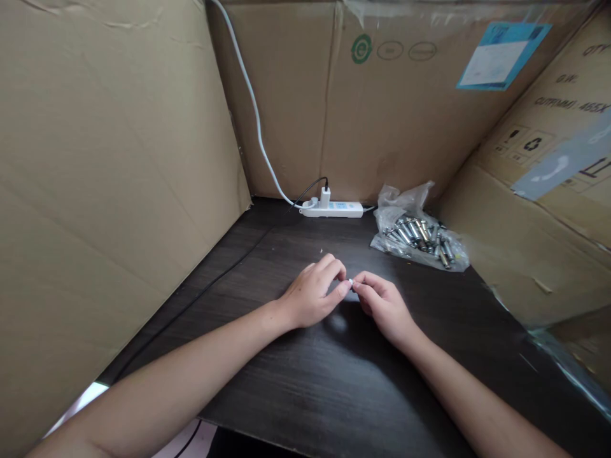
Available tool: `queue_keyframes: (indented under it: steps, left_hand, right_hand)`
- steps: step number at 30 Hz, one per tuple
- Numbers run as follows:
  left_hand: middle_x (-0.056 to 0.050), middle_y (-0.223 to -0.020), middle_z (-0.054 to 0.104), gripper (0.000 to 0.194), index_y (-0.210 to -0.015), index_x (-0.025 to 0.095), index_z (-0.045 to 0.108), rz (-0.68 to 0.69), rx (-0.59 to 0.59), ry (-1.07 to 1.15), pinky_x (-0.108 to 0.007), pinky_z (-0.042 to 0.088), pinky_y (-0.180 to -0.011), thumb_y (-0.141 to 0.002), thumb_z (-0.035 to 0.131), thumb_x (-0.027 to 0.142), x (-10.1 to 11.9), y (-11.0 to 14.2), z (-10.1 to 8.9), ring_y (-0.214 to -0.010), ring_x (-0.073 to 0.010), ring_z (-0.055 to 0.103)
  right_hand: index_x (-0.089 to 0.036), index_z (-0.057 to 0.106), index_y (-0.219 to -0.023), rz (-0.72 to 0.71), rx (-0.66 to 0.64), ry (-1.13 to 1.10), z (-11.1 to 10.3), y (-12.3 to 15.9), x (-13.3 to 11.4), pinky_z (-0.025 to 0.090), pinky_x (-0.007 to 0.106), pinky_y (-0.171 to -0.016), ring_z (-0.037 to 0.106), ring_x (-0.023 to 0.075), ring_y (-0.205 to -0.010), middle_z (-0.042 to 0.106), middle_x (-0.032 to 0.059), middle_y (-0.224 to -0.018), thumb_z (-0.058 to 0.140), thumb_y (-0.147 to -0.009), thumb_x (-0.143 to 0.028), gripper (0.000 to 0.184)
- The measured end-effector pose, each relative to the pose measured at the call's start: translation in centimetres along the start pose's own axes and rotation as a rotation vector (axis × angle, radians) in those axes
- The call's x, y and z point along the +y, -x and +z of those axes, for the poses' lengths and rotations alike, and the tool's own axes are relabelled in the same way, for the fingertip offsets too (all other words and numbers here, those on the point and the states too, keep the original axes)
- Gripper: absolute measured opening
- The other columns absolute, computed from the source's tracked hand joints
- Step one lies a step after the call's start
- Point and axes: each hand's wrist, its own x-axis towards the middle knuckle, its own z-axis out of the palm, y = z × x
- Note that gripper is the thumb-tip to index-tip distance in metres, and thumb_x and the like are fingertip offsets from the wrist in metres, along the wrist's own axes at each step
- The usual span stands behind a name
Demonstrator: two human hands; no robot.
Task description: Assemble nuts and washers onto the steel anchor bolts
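Over the middle of the dark table, my left hand (317,289) and my right hand (380,299) meet at the fingertips. Between them is a tiny whitish piece (351,282), too small to name. The thumb and forefinger of my right hand pinch it. My left thumb tip lies against its left side, and the left fingers are curled above the thumb. Whether my left hand grips the piece or only touches it is hard to make out.
A white power strip (334,210) with a plugged-in charger (325,197) lies at the back. Right of it is a clear plastic bag (405,197) of metal bolts (422,234). A black cable (210,289) crosses the left side. Cardboard walls (281,102) enclose the table (305,381).
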Motion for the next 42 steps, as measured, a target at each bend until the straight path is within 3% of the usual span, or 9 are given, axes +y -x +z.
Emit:
queue_keyframes:
  steps: [7,11,15,19,24,29,33,37,42]
  left_hand:
    - [-0.002,-0.095,0.049,0.015,-0.097,0.020,0.049,0.054,-0.016,0.043,-0.029,0.043,-0.076,-0.085,0.041,0.017,-0.33,0.02,0.36,-0.078,-0.0125,0.049]
    - [-0.005,-0.104,0.042,0.047,-0.111,0.019,0.042,0.101,0.094,0.103,-0.030,0.044,-0.081,-0.067,0.044,0.004,-0.20,0.25,0.13,-0.081,-0.0126,0.046]
    - [-0.002,-0.092,0.048,0.007,-0.090,0.019,0.046,0.001,0.052,0.044,-0.031,0.041,-0.077,-0.084,0.043,0.020,-0.01,0.08,-0.05,-0.079,-0.0139,0.047]
    - [0.000,-0.085,0.052,0.016,-0.084,0.020,0.050,-0.005,-0.047,-0.029,-0.031,0.039,-0.076,-0.091,0.038,0.028,-0.02,-0.05,0.14,-0.077,-0.0143,0.049]
    - [-0.005,-0.104,0.048,0.040,-0.105,0.020,0.045,0.075,0.053,0.049,-0.032,0.042,-0.082,-0.068,0.043,0.005,0.15,0.15,0.00,-0.083,-0.0144,0.049]
    - [-0.002,-0.091,0.052,0.009,-0.089,0.020,0.049,0.013,-0.019,-0.005,-0.034,0.041,-0.081,-0.085,0.041,0.021,0.12,-0.02,-0.14,-0.084,-0.0163,0.049]
    - [-0.002,-0.096,0.052,0.014,-0.094,0.020,0.049,0.050,-0.087,-0.044,-0.033,0.040,-0.083,-0.085,0.040,0.015,0.03,0.06,0.09,-0.087,-0.0159,0.050]
    - [-0.006,-0.109,0.047,0.039,-0.106,0.019,0.043,0.097,0.021,-0.016,-0.033,0.039,-0.090,-0.070,0.043,0.004,0.24,0.27,0.01,-0.098,-0.0169,0.048]
    - [-0.002,-0.093,0.052,0.010,-0.092,0.020,0.048,0.036,-0.058,-0.074,-0.035,0.040,-0.083,-0.088,0.041,0.025,0.22,0.09,-0.11,-0.088,-0.0177,0.048]
  right_hand:
    - [-0.017,0.050,-0.069,-0.013,0.010,-0.003,-0.16,-0.03,0.17,0.021,0.022,-0.044,0.026,0.0068,-0.045,0.032,-0.0065,-0.051,0.054,-0.081,-0.039,0.025]
    - [-0.017,0.052,-0.071,-0.016,0.023,-0.005,-0.15,-0.11,0.16,0.022,0.022,-0.045,0.026,0.0072,-0.046,0.032,-0.0062,-0.052,0.053,-0.081,-0.039,0.024]
    - [-0.017,0.052,-0.072,-0.023,0.012,-0.003,-0.13,0.01,0.00,0.022,0.022,-0.044,0.027,0.0076,-0.046,0.032,-0.0060,-0.052,0.052,-0.081,-0.038,0.023]
    - [-0.017,0.052,-0.072,-0.037,0.006,-0.016,-0.21,0.04,0.00,0.022,0.022,-0.044,0.025,0.0075,-0.046,0.031,-0.0065,-0.051,0.051,-0.080,-0.036,0.020]
    - [-0.018,0.051,-0.072,-0.004,-0.012,-0.040,-0.16,0.02,0.12,0.021,0.022,-0.043,0.025,0.0073,-0.045,0.030,-0.0067,-0.051,0.051,-0.079,-0.034,0.018]
    - [-0.018,0.051,-0.071,0.027,-0.030,-0.043,-0.15,0.10,-0.02,0.021,0.022,-0.043,0.026,0.0077,-0.045,0.031,-0.0062,-0.052,0.051,-0.080,-0.036,0.021]
    - [-0.018,0.048,-0.067,0.048,-0.035,-0.048,-0.24,-0.02,-0.06,0.020,0.021,-0.043,0.025,0.0073,-0.045,0.030,-0.0063,-0.051,0.051,-0.080,-0.037,0.024]
    - [-0.018,0.048,-0.068,0.113,-0.045,-0.081,-0.16,-0.06,-0.07,0.018,0.021,-0.042,0.024,0.0072,-0.044,0.028,-0.0072,-0.047,0.050,-0.079,-0.040,0.026]
    - [-0.017,0.048,-0.065,0.112,-0.041,-0.077,-0.07,-0.02,-0.10,0.018,0.021,-0.042,0.024,0.0066,-0.044,0.030,-0.0069,-0.048,0.053,-0.078,-0.043,0.029]
